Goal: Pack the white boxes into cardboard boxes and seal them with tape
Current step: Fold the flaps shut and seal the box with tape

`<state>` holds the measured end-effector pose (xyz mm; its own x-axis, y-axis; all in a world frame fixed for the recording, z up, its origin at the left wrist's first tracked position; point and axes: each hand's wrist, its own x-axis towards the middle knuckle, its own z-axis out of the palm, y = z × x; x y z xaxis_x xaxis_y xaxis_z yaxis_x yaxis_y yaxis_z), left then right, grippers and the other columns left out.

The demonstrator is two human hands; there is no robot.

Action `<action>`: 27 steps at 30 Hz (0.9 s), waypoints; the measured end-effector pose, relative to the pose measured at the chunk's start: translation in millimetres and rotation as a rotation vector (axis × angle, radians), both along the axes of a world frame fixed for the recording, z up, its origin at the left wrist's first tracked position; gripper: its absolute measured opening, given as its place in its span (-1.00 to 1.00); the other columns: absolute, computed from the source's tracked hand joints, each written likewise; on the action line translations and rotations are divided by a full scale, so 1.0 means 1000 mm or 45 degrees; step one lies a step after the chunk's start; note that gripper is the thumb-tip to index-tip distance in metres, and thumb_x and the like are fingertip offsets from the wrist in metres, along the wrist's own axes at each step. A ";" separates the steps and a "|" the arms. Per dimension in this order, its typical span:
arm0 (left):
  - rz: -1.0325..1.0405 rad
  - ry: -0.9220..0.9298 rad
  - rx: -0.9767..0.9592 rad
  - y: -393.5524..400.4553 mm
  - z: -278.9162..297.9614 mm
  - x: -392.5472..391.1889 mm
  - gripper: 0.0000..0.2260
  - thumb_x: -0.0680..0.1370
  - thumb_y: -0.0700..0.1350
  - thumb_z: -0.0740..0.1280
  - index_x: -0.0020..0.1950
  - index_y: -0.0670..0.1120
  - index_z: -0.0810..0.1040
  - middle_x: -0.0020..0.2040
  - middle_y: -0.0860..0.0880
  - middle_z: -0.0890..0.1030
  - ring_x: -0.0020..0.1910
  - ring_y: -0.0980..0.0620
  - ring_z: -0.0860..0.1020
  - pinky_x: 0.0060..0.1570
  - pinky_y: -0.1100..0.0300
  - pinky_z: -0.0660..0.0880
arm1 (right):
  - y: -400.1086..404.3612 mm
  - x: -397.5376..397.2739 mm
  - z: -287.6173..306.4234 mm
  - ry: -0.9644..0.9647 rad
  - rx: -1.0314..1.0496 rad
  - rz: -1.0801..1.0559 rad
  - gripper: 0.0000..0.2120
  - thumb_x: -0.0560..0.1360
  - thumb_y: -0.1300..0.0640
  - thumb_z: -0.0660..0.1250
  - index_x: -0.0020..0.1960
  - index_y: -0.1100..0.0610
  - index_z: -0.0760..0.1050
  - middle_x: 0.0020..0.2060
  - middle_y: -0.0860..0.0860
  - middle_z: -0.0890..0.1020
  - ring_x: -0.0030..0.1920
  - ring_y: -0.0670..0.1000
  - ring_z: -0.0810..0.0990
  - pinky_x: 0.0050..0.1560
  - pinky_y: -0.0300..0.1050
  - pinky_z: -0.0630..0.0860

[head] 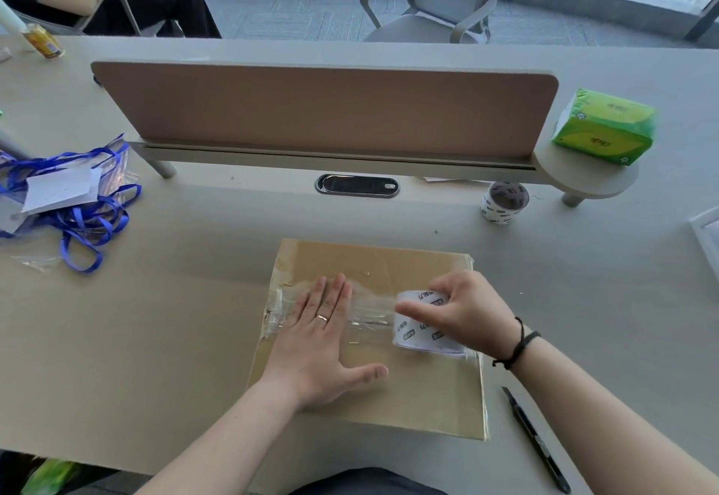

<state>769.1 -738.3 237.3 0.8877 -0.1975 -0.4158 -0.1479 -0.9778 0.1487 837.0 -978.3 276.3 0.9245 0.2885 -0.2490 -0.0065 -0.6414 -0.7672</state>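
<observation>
1. Closest to me: the black utility knife (535,442) lies on the pale beige worktop (175,339), just beside the carton's right edge. Handy for cutting the tape, so I'd leave it right there.
2. The flat brown cardboard box (412,389) sits closed in front of me, with clear tape already running across the top seam. No white boxes in sight; I'd guess they're inside, but can't tell.
3. My left hand (323,346) is flat on the lid, fingers straight and together, thumb out, pressing the strip down near the left edge.
4. My right hand (463,311) is clamped on the white printed roll of clear tape (424,323), fingers curled over it, partway along the seam toward the right edge.
5. How I'd do this bit well: keep the roll low and the strip taut, pull it straight past the right edge, and smooth with the left palm from the middle outward so no bubbles or wrinkles get trapped. Let some overhang down the side before cutting.
6. Farther back: a second printed tape roll (504,202) stands near the tan desk divider (323,113), well apart from the carton. Spare if this one runs out.
</observation>
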 end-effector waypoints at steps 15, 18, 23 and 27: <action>0.017 -0.006 0.055 -0.006 0.000 0.000 0.12 0.31 0.70 -0.06 0.54 0.05 -0.51 0.53 0.12 -0.54 0.50 0.08 -0.55 0.54 -0.02 -0.37 | -0.012 -0.008 -0.002 0.230 0.317 -0.057 -0.43 0.27 -0.28 0.52 -0.44 0.19 0.40 -0.49 0.08 0.55 -0.48 -0.03 0.48 -0.42 -0.14 0.34; 0.027 -0.008 0.045 -0.006 0.001 0.000 0.11 0.32 0.69 -0.06 0.54 0.06 -0.51 0.53 0.13 -0.53 0.50 0.09 -0.54 0.54 -0.01 -0.37 | -0.011 -0.005 0.011 0.000 -0.165 0.038 -0.42 0.33 -0.35 0.42 -0.46 0.09 0.27 -0.51 0.09 0.50 -0.49 0.00 0.42 -0.42 -0.12 0.33; 0.021 0.008 0.050 -0.006 0.002 0.000 0.11 0.31 0.70 -0.09 0.53 0.06 -0.52 0.52 0.14 -0.54 0.49 0.11 -0.55 0.55 -0.02 -0.35 | -0.009 -0.005 0.025 -0.152 -0.575 0.102 -0.39 0.39 -0.40 0.32 -0.42 0.12 0.28 -0.51 0.00 0.45 -0.41 0.04 0.45 -0.43 -0.12 0.28; 0.014 0.026 0.071 -0.007 0.005 0.000 0.11 0.33 0.69 -0.06 0.53 0.05 -0.53 0.51 0.13 -0.55 0.48 0.09 -0.57 0.53 -0.03 -0.39 | -0.022 0.000 0.015 -0.119 -0.284 0.154 -0.37 0.39 -0.39 0.35 -0.42 0.13 0.26 -0.51 0.00 0.38 -0.47 0.01 0.33 -0.41 -0.08 0.25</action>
